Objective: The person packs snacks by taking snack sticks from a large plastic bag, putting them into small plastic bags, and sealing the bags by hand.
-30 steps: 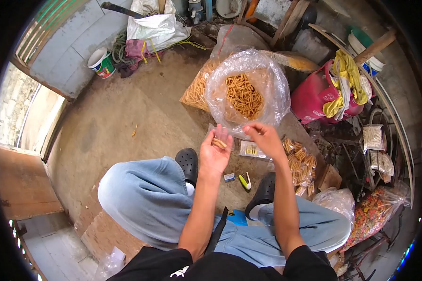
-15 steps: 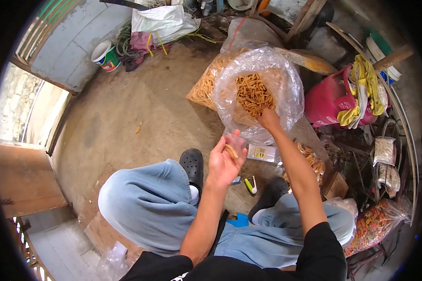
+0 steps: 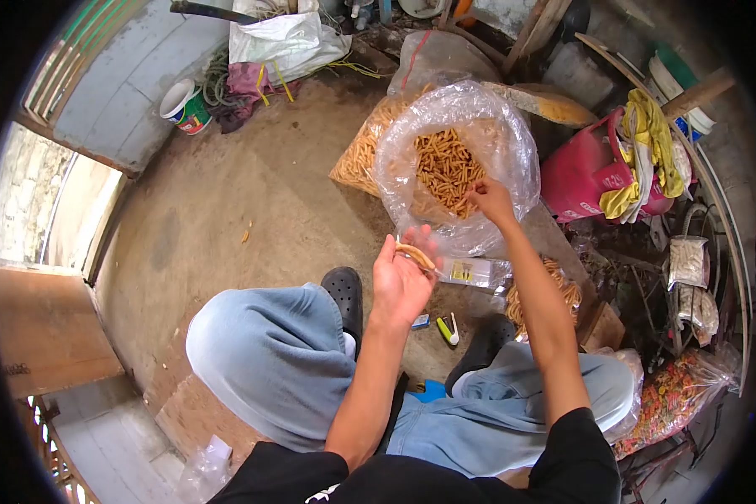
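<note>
A large open clear plastic bag (image 3: 519, 151) holds many brown stick snacks (image 3: 447, 164). My right hand (image 3: 489, 200) is at the bag's lower right inside edge, fingers pinched at the snacks; what they grip is too small to make out. My left hand (image 3: 407, 273), palm up with curled fingers, holds a small clear bag with a few snack sticks (image 3: 415, 255) in it. Just right of it lies a pack of clear bags with a yellow label (image 3: 469, 271). Filled small snack packs (image 3: 565, 290) lie partly behind my right forearm.
A green stapler (image 3: 448, 330) and a small blue box (image 3: 420, 322) lie between my shoes. A red bin with yellow cloths (image 3: 584, 172) stands at right, above a bag of colourful pieces (image 3: 676, 399). A white bucket (image 3: 185, 107) is at upper left.
My right hand moved from beside my left hand up to the large bag's snacks, and has since pulled back slightly. My left hand stays low, still holding the small bag.
</note>
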The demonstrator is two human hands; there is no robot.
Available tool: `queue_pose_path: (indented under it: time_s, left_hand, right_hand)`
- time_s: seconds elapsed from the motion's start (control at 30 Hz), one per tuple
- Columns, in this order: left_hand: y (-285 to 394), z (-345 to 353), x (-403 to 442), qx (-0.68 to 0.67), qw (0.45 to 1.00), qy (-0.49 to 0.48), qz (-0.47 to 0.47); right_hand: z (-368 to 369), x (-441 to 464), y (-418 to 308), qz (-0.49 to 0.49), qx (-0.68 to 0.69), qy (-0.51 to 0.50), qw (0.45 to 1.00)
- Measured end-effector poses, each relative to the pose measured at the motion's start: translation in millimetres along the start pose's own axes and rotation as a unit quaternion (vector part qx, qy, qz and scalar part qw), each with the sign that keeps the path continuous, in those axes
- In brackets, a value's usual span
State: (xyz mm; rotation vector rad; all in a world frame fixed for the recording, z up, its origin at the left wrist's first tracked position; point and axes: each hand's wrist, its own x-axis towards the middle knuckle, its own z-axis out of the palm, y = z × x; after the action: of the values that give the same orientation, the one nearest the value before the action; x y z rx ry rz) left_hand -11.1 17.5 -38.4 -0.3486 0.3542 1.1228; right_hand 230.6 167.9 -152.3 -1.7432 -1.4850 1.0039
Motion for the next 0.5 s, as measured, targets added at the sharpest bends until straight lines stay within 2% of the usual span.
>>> queue_pose_path:
  time_s: [0.03, 0.1, 0.13, 0.2, 0.37, 0.5]
  left_hand:
    - [-1, 3, -2, 0.005, 1.000, -0.005, 0.004]
    - [-1, 10, -7, 0.018, 1.000, -0.009, 0.009]
    - [-2, 13, -9, 0.030, 0.999, -0.008, 0.014]
    - [-2, 18, -13, 0.045, 0.998, -0.024, 0.023]
    - [-4, 34, -34, 0.103, 0.993, -0.019, 0.059]
    - [-8, 42, -46, 0.083, 0.994, -0.024, 0.073]
  right_hand:
    - [-5, -6, -13, -0.002, 0.000, 0.001, 1.000]
    - [-19, -20, -45, 0.044, 0.154, 0.000, 0.987]
    - [-27, -31, -62, 0.041, 0.154, 0.001, 0.987]
    - [-44, -61, -98, 0.019, 0.246, 0.018, 0.969]
    - [-84, -156, -177, -0.009, 0.245, 0.040, 0.969]
    - [-91, -211, -214, 0.002, 0.256, -0.010, 0.967]
